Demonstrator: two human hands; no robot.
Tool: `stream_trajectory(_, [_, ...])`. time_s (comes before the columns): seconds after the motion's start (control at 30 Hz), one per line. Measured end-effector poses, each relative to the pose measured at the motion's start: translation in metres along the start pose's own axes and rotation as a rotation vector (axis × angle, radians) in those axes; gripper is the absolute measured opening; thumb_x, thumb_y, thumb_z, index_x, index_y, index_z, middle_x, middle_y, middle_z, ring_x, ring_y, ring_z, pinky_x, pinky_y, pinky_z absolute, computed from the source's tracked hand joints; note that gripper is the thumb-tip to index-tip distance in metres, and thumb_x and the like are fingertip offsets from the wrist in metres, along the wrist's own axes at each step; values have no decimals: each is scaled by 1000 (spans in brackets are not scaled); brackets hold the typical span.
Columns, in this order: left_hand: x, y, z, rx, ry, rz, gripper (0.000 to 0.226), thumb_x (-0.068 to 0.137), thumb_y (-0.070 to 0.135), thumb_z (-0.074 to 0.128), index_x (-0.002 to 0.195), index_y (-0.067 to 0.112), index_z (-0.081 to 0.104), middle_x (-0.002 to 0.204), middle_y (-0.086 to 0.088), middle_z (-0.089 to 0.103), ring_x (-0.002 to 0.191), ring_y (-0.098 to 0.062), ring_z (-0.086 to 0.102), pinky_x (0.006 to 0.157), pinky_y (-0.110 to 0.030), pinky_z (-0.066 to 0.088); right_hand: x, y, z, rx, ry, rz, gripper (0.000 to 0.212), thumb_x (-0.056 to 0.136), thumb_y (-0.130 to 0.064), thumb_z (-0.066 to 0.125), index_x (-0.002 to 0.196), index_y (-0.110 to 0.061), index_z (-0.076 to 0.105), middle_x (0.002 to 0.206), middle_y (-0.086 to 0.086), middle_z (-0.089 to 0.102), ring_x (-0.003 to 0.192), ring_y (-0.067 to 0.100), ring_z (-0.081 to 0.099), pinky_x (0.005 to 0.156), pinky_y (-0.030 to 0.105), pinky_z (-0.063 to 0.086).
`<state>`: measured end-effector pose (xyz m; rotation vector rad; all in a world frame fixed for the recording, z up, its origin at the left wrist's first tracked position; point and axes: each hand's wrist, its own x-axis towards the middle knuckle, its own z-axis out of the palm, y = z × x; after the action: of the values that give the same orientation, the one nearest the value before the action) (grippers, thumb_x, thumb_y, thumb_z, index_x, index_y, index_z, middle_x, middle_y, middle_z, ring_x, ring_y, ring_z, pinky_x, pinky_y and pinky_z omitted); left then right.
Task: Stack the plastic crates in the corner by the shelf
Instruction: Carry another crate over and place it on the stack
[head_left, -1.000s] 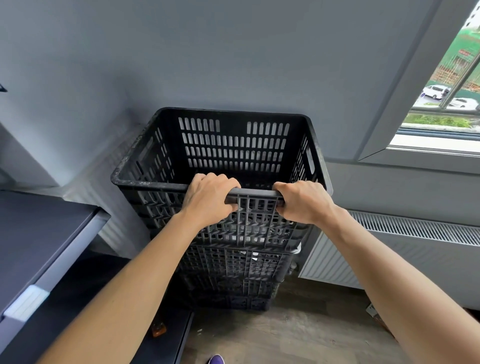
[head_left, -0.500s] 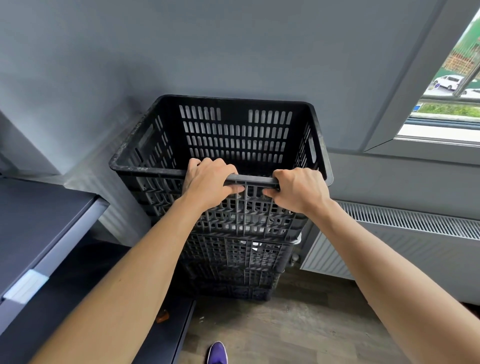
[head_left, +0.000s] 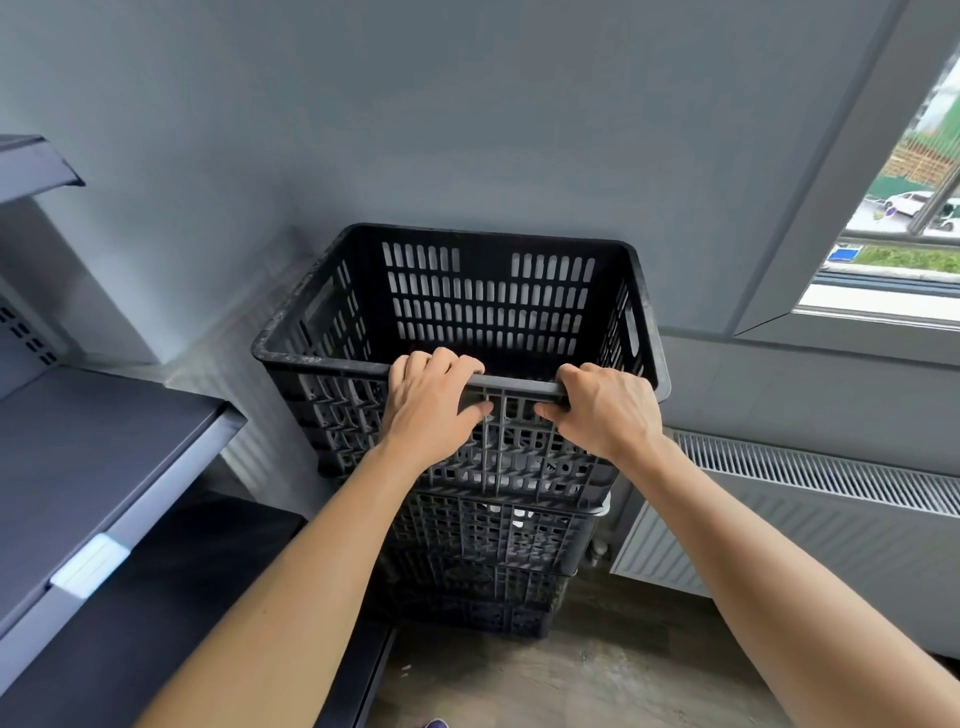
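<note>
Top crate (head_left: 488, 306) sat on the stack (head_left: 483, 540) in the corner, just right of the shelf (head_left: 104, 431). My left hand (head_left: 431, 400) and right hand (head_left: 605, 410) gripped its near rim, fingers (head_left: 447, 361) curled over the edge, thumbs beneath.

Judgement: press down evenly, check the base nests square in the crate below, test for rocking, then let go. Keep thumbs clear of the seam.

Writing: moulded marks on the crate front, unreadable. White tag (head_left: 88, 566) on the shelf edge showed no text.
</note>
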<state>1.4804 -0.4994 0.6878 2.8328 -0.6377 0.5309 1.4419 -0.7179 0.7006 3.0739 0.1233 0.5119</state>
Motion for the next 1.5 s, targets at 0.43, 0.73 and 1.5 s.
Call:
stream_trajectory(0.43, [4,0,1,10,-55,-30,58,85,60,57,135,36,39,125,5,42,121,-22,38,112,-42,18,2,7,-1,22,17,-48,50,89,-73,35,79,-25,47,57,-7,55,53,21,54,53,31,39])
stream_trajectory(0.73, [18,-7,-10,-31,-209,-38,63,86,58,55,141,39,30,134,3,33,124,-24,31,113,-42,12,10,2,-5,43,15,-8,48,89,-70,40,83,-24,54,63,-8,54,59,22,55,56,32,37])
stream_trajectory(1.5, [-21,-1,-17,-121,-215,15,74,92,48,54,153,36,13,163,-1,9,150,-18,-10,119,-47,-13,-11,-8,-10,36,-63,46,59,87,-68,45,129,-28,49,110,-1,60,103,23,57,87,39,43])
